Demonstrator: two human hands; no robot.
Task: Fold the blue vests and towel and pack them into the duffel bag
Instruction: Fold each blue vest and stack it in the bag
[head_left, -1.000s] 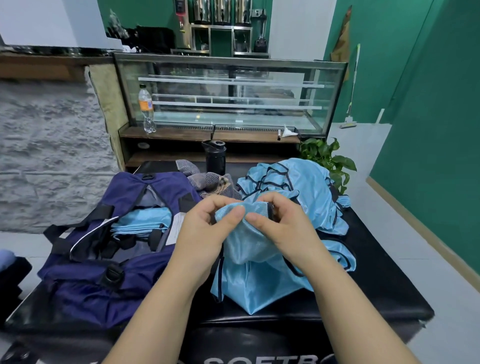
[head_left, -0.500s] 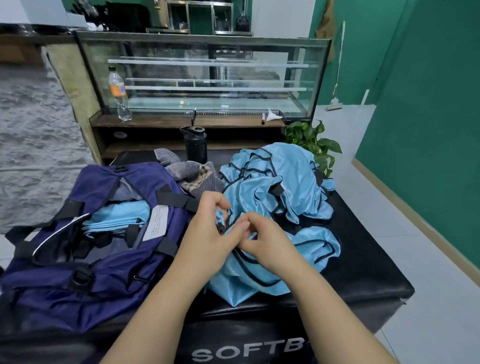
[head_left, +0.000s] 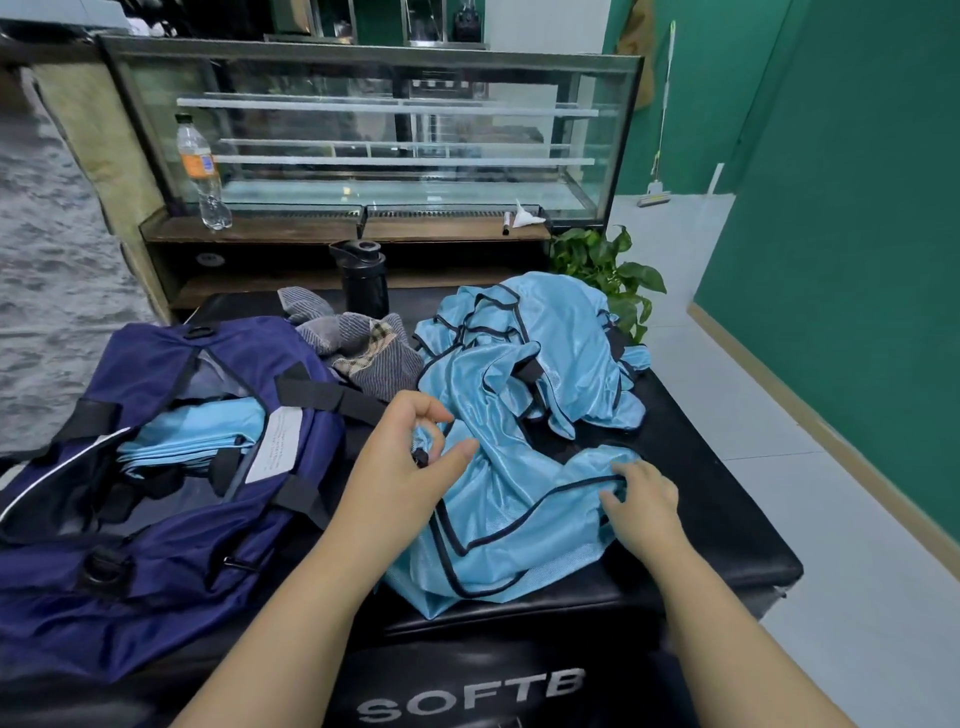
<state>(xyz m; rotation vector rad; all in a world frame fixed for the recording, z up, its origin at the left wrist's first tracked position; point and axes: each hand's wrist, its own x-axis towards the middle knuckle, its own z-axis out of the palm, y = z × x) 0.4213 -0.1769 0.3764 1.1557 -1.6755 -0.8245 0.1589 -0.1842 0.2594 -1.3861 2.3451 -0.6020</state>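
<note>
Two hands that met at the middle of the vest half a second ago now work apart. Left hand (head_left: 410, 467) pinches a gathered bit of the vest (head_left: 509, 499) at its black trim, thumb and forefinger curled. Right hand (head_left: 641, 499) has moved out to the vest's right edge, fingers curled on the black-trimmed hem. Vest lies spread on the black bench (head_left: 727, 525), just beside the open duffel bag (head_left: 171, 571), which holds folded blue cloth (head_left: 197, 436). Behind it sit the vest pile (head_left: 550, 343) and towel (head_left: 358, 348).
</note>
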